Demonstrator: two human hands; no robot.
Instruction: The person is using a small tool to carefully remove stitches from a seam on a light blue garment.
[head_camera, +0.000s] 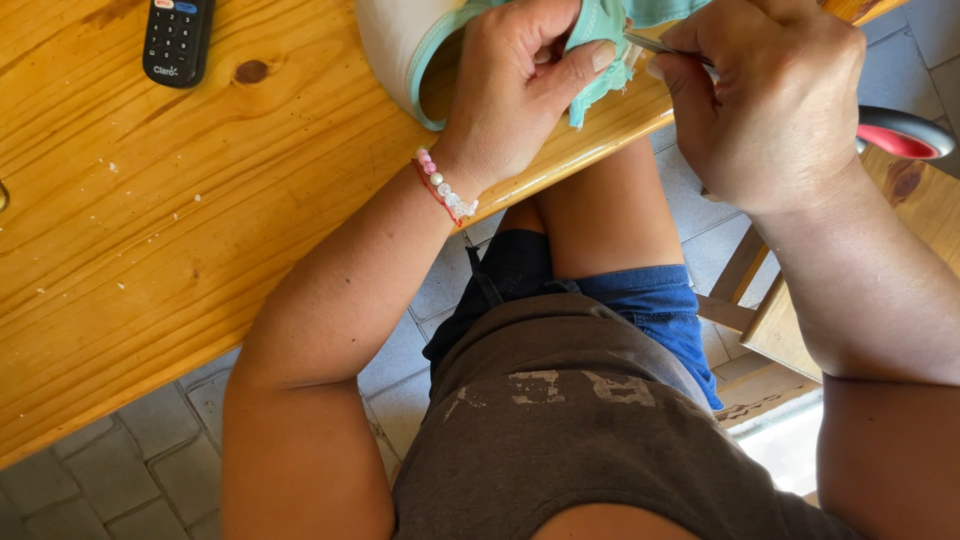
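Pinching teal fabric, left hand; right hand grips scissors.

Your head camera looks steeply down, close above your fingers, with table edge and lap beneath them.

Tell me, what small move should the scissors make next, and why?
Probably close the blades in one short snip. The left hand pinches the teal cloth taut at the table edge, and the right hand has the scissors tip at its frayed edge.
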